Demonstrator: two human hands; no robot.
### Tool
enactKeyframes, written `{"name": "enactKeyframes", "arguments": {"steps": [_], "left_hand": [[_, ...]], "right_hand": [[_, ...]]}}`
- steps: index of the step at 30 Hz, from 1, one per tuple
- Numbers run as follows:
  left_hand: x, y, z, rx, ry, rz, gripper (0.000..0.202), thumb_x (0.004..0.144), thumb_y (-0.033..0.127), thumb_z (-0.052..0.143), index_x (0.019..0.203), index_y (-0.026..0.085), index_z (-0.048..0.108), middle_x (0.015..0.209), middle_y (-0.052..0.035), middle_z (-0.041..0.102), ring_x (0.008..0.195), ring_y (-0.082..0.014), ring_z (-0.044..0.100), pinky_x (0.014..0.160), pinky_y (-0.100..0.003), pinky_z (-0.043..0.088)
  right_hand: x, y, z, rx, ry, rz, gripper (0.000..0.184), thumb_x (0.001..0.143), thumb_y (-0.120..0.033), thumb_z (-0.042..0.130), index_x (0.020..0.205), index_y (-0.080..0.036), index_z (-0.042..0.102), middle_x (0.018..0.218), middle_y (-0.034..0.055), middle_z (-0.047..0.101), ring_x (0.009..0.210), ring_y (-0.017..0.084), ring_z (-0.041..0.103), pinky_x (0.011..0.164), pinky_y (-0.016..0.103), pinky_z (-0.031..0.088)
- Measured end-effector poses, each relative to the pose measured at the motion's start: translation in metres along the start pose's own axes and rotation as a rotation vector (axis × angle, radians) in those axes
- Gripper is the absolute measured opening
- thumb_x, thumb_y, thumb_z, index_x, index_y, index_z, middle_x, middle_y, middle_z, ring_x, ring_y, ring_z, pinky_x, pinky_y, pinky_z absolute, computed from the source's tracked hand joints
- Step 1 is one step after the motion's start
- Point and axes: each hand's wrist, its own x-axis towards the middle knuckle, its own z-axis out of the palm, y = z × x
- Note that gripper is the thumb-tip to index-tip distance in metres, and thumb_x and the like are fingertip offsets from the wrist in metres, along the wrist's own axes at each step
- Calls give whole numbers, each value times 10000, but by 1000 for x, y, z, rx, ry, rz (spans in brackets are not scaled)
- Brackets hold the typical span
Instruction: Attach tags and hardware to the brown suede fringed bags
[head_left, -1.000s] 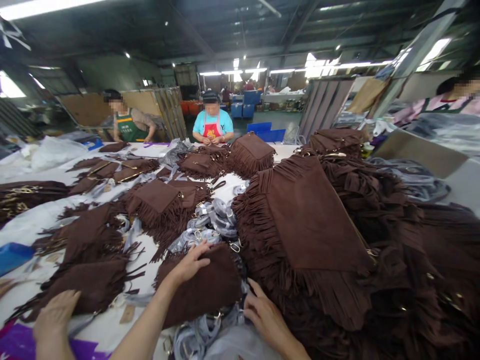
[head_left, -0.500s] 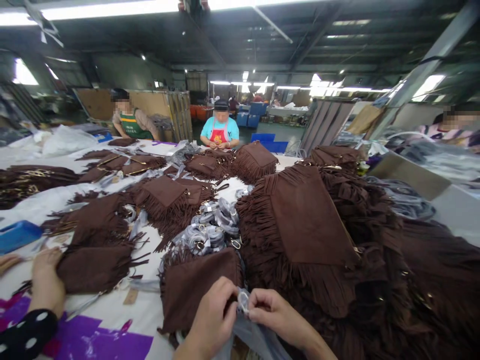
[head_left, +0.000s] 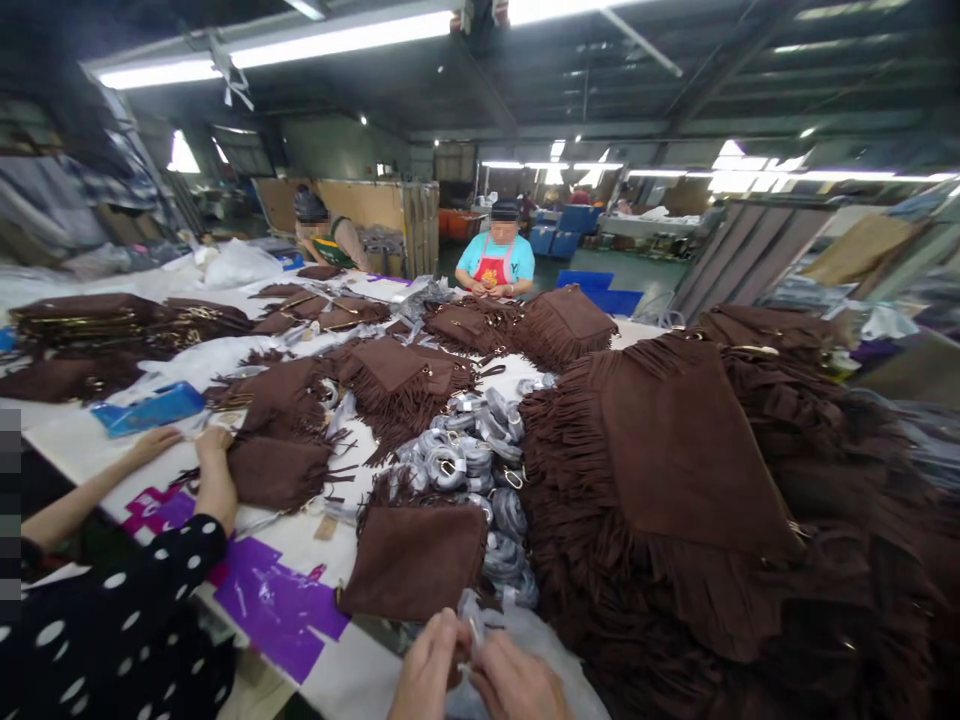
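Note:
Low in the head view, my left hand (head_left: 429,668) and my right hand (head_left: 517,680) are close together, fingers pinched on a clear plastic bag (head_left: 551,640). What lies inside the bag at my fingertips cannot be made out. Just beyond them a brown fringed bag (head_left: 420,560) lies flat on the table. Grey coiled straps (head_left: 506,545) in clear wrapping, some with gold clips, run in a heap beside it. On the right rises a big pile of brown fringed bags, with one large bag (head_left: 675,450) on top.
At the left a co-worker in a polka-dot sleeve (head_left: 161,570) handles another brown bag (head_left: 274,470). Purple plastic sheets (head_left: 277,610) and a blue holder (head_left: 150,408) lie on the white table. Across it works a person in a red apron (head_left: 495,262).
The view has swung left, bringing more of the polka-dot co-worker into sight. My hands have come lower and nearer to me, still pinching the plastic bag.

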Motion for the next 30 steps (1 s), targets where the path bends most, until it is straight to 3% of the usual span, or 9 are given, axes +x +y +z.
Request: {"name": "enactKeyframes", "arguments": {"steps": [2,4,8,13,17,21,24,26,30], "left_hand": [[1,-7,0,35,77,79,719,635,907,435,748,204,535,704,18,532,708,-160,519,699,-283,446],[-3,-11,-2,56,116,61,721,622,920,417,728,213,508,672,27,494,682,-161,507,641,-272,434],[-18,-15,-6,88,98,25,607,678,825,522,752,222,547,720,2,557,745,-188,566,671,-274,454],[-13,-18,0,-167,149,55,584,589,731,685,791,186,630,722,-22,614,728,-199,571,718,-296,471],[3,-30,6,-390,267,36,559,486,554,801,833,137,666,718,-25,629,694,-174,551,645,-252,431],[1,-41,6,-224,245,81,395,572,480,718,769,143,653,557,29,527,550,-147,476,549,-249,379],[-7,-38,4,-28,257,196,343,688,395,623,908,138,677,644,11,572,598,-161,495,577,-260,400],[-11,-34,2,61,258,241,361,760,360,570,1024,136,671,730,-11,613,653,-173,518,612,-264,419],[-15,-29,-1,137,243,286,357,827,337,522,1087,143,670,815,-47,652,735,-203,562,675,-283,464]], "right_hand": [[2,-3,5,99,30,23,255,1007,-305,384,841,-234,565,728,22,639,613,170,649,559,228,463],[4,-8,6,212,48,39,238,1004,-291,388,866,-232,573,750,22,635,657,167,648,612,219,482],[5,-16,8,363,47,66,204,982,-239,413,855,-238,572,733,1,611,641,151,611,611,205,476],[5,-24,12,489,-96,-2,145,937,-196,442,886,-230,573,808,19,645,716,161,625,655,215,485],[21,-22,-5,570,-177,29,143,902,-222,475,781,-229,551,741,-4,616,668,156,581,614,222,452],[54,-10,-34,541,-142,219,158,905,-210,488,751,-225,524,848,19,609,785,174,574,704,251,446],[74,-6,-37,532,-261,131,160,852,-116,500,734,-219,532,962,44,614,933,195,579,808,279,436],[79,-6,-30,488,-314,68,180,822,-76,487,715,-219,511,853,21,588,817,177,574,709,259,419],[73,-12,-18,453,-228,1,210,857,-99,463,689,-223,442,730,-11,525,680,151,524,595,245,351]]}}
